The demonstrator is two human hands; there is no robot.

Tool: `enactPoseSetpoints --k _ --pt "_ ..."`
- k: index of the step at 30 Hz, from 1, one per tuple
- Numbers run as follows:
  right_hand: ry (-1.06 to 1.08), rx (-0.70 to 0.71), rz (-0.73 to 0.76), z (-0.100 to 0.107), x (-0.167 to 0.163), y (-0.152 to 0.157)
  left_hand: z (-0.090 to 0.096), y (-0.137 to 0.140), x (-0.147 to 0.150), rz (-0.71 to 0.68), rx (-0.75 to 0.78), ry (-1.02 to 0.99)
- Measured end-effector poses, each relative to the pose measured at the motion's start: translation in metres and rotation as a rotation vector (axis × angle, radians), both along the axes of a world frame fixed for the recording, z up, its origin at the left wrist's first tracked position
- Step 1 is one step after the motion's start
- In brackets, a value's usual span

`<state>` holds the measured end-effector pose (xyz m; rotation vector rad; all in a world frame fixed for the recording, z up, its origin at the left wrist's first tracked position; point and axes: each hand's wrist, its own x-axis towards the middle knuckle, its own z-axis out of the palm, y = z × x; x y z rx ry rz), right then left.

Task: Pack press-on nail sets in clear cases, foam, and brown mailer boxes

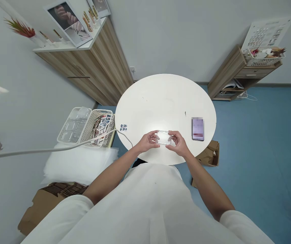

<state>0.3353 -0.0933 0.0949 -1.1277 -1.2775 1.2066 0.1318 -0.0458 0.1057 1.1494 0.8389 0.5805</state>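
Observation:
Between my hands is a small clear plastic box (pixel 163 138), held level over the near part of the white round table (pixel 165 101). My left hand (pixel 149 141) grips its left end with fingers and thumb. At the opposite end my right hand (pixel 178 143) pinches it the same way. The box looks see-through, and I cannot make out anything inside. To the left on the tabletop lies a small sheet of dark oval pieces (pixel 123 127). A phone-like device with a purple, blurred screen (pixel 198 129) rests at the right.
Left of the table stand a white basket of clear plastic boxes (pixel 69 126) and a basket of printed cards (pixel 87 131). A pale cable (pixel 84 145) crosses to the table's left edge. An open cardboard box (pixel 211 154) sits on the floor at right. Cabinets (pixel 107 64) stand behind.

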Motion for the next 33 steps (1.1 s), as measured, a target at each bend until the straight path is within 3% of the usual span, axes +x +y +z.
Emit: enactPoseSetpoints --k 9,15,23,27,33 --pt "0.207 -0.197 -0.057 -0.004 -0.004 0.005 -0.003 -0.002 0.001 0.0 -0.024 0.012" --pt "0.164 -0.292 -0.066 -0.007 -0.007 0.01 -0.013 -0.004 -0.004 -0.01 -0.045 0.027" --pt "0.004 -0.529 -0.138 -0.025 -0.023 0.007 -0.041 -0.019 -0.014 -0.026 -0.021 0.122" --pt "-0.087 -0.546 -0.132 -0.041 -0.032 0.003 -0.058 -0.026 -0.015 0.015 0.011 0.153" --pt "-0.056 -0.595 -0.179 -0.061 -0.042 -0.011 -0.074 -0.025 -0.016 0.003 0.071 0.286"
